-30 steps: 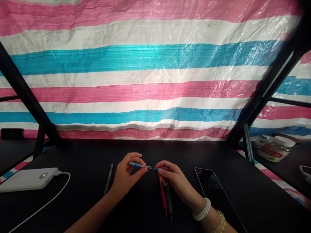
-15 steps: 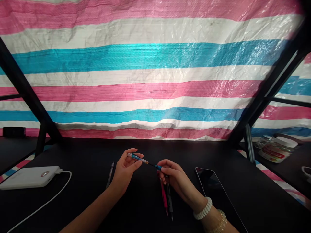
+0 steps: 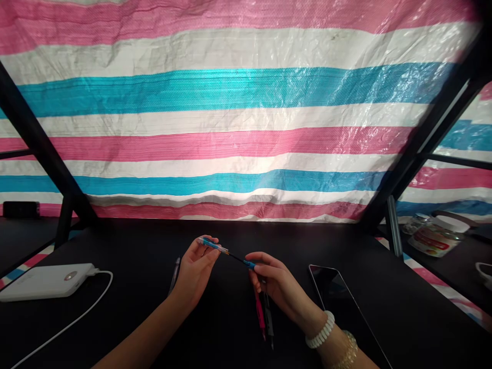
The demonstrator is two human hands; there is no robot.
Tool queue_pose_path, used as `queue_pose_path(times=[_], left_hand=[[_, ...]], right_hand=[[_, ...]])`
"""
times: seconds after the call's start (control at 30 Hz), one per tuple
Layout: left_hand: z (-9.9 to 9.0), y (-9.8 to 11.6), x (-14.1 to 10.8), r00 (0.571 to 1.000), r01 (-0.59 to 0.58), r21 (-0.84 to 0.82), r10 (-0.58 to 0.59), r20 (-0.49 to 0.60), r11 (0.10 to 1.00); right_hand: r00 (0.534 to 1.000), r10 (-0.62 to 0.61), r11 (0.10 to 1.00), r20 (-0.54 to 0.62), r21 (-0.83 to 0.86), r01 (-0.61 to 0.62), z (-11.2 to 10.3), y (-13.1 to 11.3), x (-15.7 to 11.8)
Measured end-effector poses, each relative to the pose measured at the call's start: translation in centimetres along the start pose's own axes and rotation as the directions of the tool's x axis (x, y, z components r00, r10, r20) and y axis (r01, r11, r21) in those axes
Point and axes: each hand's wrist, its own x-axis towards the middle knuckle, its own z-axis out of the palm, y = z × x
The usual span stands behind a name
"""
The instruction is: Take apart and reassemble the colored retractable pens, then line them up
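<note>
My left hand (image 3: 198, 269) is closed round the clear and blue barrel (image 3: 210, 244) of a pen, tilted down to the right. A thin dark refill (image 3: 236, 257) runs from the barrel's end to a small blue pen part (image 3: 249, 264). My right hand (image 3: 279, 279) pinches that blue part between thumb and forefinger. Beneath the right hand, a pink pen (image 3: 260, 315) and a dark grey pen (image 3: 268, 320) lie side by side on the black table (image 3: 230, 328). Another pen (image 3: 175, 274), dark and clear, rests just left of my left wrist, partly hidden.
A white power bank (image 3: 49, 282) with a white cable (image 3: 103, 294) lies at the left. Right of my right hand is a dark phone (image 3: 338, 294). Black frame bars (image 3: 46, 148) flank the table, with a striped sheet (image 3: 238, 143) behind. Jars (image 3: 436, 237) stand far right.
My left hand has moved slightly left with the barrel, its fingers curled more. The gap between barrel and blue part is wider, and more of the dark refill shows. My right hand has hardly moved.
</note>
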Motion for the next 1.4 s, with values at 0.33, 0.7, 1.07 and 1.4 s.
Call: queue_pose_path(times=[0.33, 0.7, 1.07, 1.4], left_hand=[[0.61, 0.48, 0.00, 0.986, 0.119, -0.132, -0.132, -0.098, 0.984], [0.17, 0.47, -0.08, 0.958, 0.280, -0.223, -0.287, 0.000, 0.934], [0.02, 0.37, -0.02, 0.960, 0.277, -0.140, -0.280, 0.004, 0.950], [0.13, 0.31, -0.14, 0.968, 0.251, -0.035, -0.250, 0.035, 0.967]], right_hand=[[0.997, 0.008, 1.000, 0.080, 0.018, -0.010, -0.06, 0.08, 0.12], [0.999, -0.041, 0.956, -0.014, 0.292, 0.044, -0.36, 0.25, 0.44], [0.993, -0.117, 0.969, -0.033, 0.216, 0.122, -0.11, -0.22, 0.31], [0.980, -0.159, 0.964, -0.120, 0.196, 0.181, -0.30, -0.26, 0.47]])
